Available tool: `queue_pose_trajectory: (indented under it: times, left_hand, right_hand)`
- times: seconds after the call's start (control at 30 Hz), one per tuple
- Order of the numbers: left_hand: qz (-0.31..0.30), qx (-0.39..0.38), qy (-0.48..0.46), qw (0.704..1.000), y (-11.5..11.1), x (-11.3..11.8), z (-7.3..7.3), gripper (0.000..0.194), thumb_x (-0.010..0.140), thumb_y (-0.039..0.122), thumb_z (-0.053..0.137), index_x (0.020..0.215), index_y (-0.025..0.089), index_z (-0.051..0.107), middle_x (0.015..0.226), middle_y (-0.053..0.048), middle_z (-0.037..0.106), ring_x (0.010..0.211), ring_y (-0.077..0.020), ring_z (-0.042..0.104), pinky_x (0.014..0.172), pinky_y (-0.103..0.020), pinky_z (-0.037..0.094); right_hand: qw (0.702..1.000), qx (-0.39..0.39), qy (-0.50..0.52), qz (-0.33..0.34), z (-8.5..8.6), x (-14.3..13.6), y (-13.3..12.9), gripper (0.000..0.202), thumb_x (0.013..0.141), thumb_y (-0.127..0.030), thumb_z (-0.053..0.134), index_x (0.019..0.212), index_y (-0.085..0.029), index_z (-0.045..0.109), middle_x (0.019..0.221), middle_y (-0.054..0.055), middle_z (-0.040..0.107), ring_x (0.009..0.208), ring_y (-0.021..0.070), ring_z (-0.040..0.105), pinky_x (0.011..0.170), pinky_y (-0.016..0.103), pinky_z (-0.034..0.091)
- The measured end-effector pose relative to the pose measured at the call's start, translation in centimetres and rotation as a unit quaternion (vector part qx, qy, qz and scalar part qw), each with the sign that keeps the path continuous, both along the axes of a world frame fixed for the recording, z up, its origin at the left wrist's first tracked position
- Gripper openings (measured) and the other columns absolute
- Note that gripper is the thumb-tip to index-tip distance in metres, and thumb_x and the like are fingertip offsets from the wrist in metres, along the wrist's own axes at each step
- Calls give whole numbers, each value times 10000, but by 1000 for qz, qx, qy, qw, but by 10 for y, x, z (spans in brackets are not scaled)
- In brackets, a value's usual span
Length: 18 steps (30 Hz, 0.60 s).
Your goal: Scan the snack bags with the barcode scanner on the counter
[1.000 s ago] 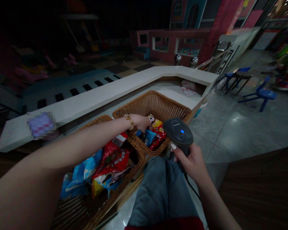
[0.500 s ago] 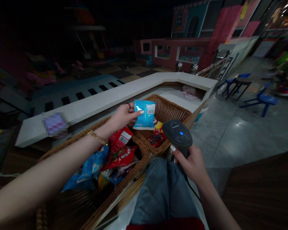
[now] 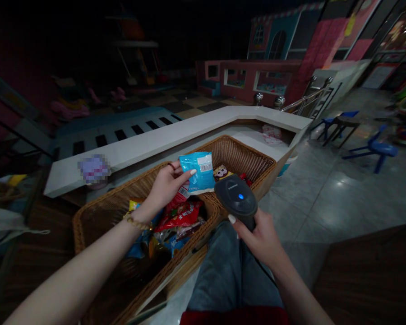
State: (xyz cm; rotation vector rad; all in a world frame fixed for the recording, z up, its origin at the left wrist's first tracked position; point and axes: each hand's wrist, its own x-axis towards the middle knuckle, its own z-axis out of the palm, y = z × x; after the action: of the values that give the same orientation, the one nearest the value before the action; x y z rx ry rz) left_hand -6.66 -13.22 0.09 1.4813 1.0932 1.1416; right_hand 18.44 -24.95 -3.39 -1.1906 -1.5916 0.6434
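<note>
My left hand pinches the left edge of a light blue snack packet, whose white barcode label faces me. The packet hangs above the place where two wicker baskets meet. My right hand is wrapped round a black handheld scanner with a lit blue dot; its head is close to the packet's lower right corner. Red packets and blue ones lie in the near basket. In the far basket are a yellow and red packet and other red wrapping, partly hidden by the scanner.
A white counter ledge runs behind the baskets, with a blurred purple item at its left end. Crumpled paper lies on the shelf. Blue stools stand on the floor at right. A dark wooden surface is at lower right.
The blue packet and my left hand have moved left and slightly down. My right hand has brought the scanner left and down, nearer the packet. The whole view has shifted slightly.
</note>
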Motion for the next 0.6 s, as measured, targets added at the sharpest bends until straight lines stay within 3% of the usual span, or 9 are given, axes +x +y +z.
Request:
queue_pose_trajectory:
  times: [0.33, 0.6]
  left_hand:
    - [54, 79, 16, 995, -4, -9, -3, 597, 804, 599, 898, 1187, 165, 755, 1201, -128, 827, 1094, -288, 792, 1052, -483, 634]
    - [54, 83, 25, 995, -3, -9, -1, 533, 803, 575, 890, 1115, 161, 762, 1200, -134, 826, 1082, -287, 790, 1053, -480, 626]
  right_hand:
    - [999, 4, -7, 31, 6, -11, -2, 99, 855, -327, 646, 785, -281, 594, 557, -19, 637, 559, 234, 677, 608, 298, 559]
    - [999, 25, -12, 28, 6, -13, -3, 160, 880, -312, 612, 731, -278, 564, 569, -13, 631, 560, 220, 665, 625, 295, 551]
